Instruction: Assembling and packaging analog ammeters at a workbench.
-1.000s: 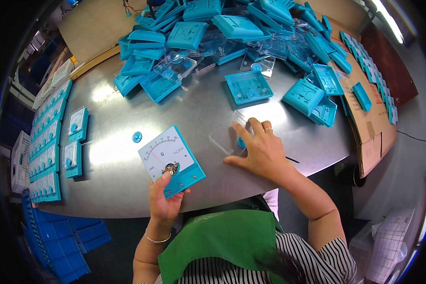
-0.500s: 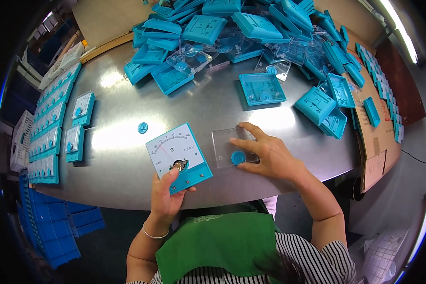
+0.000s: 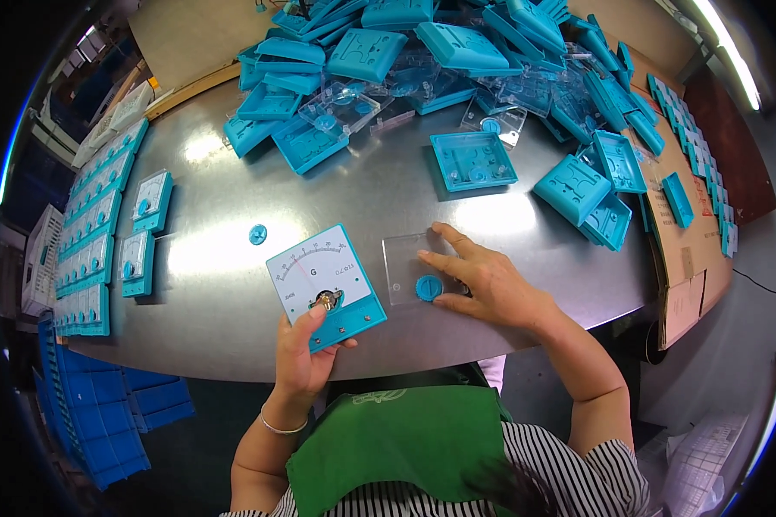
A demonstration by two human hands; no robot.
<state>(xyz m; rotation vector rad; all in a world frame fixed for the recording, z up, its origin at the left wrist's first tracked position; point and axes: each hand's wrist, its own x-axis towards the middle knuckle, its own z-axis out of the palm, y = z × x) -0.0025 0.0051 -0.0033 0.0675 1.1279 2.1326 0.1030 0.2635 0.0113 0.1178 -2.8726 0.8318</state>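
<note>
Presently, the left hand (image 3: 300,345) is near the front edge of the table (image 3: 215,319), with the forearm coming up almost straight from below. It holds the meter (image 3: 332,271) tilted, dial up: the thumb presses on the dial near the coil (image 3: 328,299), and the other fingers are folded under the lower part, their tips showing at the side.

The right hand (image 3: 500,289) is just apart from the meter, palm down, its forearm slanting in from the lower right with the elbow bent. Its fingers are wide: the index reaches the far corner of the transparent cover (image 3: 403,263), the middle finger lies over it, and the thumb is just beside the blue knob (image 3: 429,288) in it. Whether these fingers grip the cover, I cannot tell.

For room, a strip of shining metal runs from the meter leftward to two finished meters (image 3: 135,263), with only a loose knob (image 3: 258,233) on it. Beyond the right hand lies one case (image 3: 474,161), then the big pile (image 3: 405,56). To the right, stacked cases (image 3: 573,189) and the carton (image 3: 677,276) limit the space.
</note>
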